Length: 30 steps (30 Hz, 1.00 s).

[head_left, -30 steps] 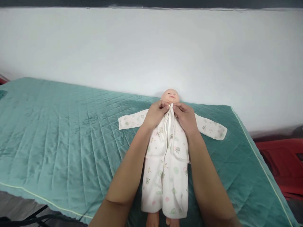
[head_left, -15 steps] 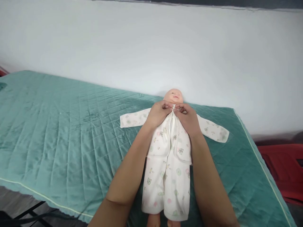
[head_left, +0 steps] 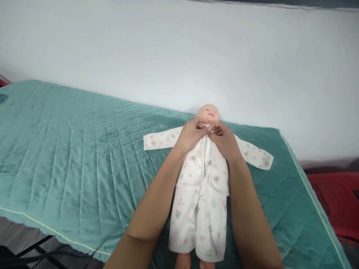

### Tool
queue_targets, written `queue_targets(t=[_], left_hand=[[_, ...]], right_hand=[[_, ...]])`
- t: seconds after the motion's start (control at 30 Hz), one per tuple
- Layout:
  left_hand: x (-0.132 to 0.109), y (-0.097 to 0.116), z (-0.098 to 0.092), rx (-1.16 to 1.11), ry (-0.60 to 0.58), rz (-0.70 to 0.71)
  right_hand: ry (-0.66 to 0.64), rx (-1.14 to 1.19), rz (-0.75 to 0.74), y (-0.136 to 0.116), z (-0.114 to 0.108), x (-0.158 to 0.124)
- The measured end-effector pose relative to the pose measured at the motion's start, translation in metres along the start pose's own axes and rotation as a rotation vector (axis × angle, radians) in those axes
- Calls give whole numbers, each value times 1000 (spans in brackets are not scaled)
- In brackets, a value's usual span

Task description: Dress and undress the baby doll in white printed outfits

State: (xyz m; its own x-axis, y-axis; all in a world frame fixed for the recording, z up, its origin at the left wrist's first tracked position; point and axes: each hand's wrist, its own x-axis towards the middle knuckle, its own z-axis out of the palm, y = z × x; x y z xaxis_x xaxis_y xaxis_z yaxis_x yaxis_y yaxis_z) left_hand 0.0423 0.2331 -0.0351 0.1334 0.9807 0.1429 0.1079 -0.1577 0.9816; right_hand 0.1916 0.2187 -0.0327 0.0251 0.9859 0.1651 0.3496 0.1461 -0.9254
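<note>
A baby doll (head_left: 208,112) lies on its back on a teal quilted bed cover (head_left: 73,149), head toward the white wall. It wears a white printed baby outfit (head_left: 202,194) with both sleeves spread out sideways. My left hand (head_left: 190,135) and my right hand (head_left: 226,140) meet at the outfit's neckline, just under the doll's chin. Both hands are closed in a pinch on the two front edges of the garment. The doll's bare feet show at the bottom edge.
The white wall (head_left: 179,56) runs close behind the doll's head. A red object (head_left: 336,198) stands past the bed's right edge. Dark cables (head_left: 36,256) lie on the floor below the bed's near left edge.
My hands have crept slightly up the garment's front toward the doll's chin, drawing the front edges closer together. The view has shifted a little.
</note>
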Motion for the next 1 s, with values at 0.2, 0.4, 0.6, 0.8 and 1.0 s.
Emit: queue_targets(t=[0.2,0.4,0.6,0.8,1.0], left_hand=[[1,1,4,134,60,8],[2,-3,3,50,51,10],[1,-2,3,-46,41,-16],[2,-4,2,-126,-14,4],[2,-1,1,104,25,40]], right_hand=[[-6,-26,-4,2,0,0],[-4,-8,-41,6,2,2],[24,24,-58,7,3,2],[43,11,-49,5,3,0],[53,-6,-42,7,4,0]])
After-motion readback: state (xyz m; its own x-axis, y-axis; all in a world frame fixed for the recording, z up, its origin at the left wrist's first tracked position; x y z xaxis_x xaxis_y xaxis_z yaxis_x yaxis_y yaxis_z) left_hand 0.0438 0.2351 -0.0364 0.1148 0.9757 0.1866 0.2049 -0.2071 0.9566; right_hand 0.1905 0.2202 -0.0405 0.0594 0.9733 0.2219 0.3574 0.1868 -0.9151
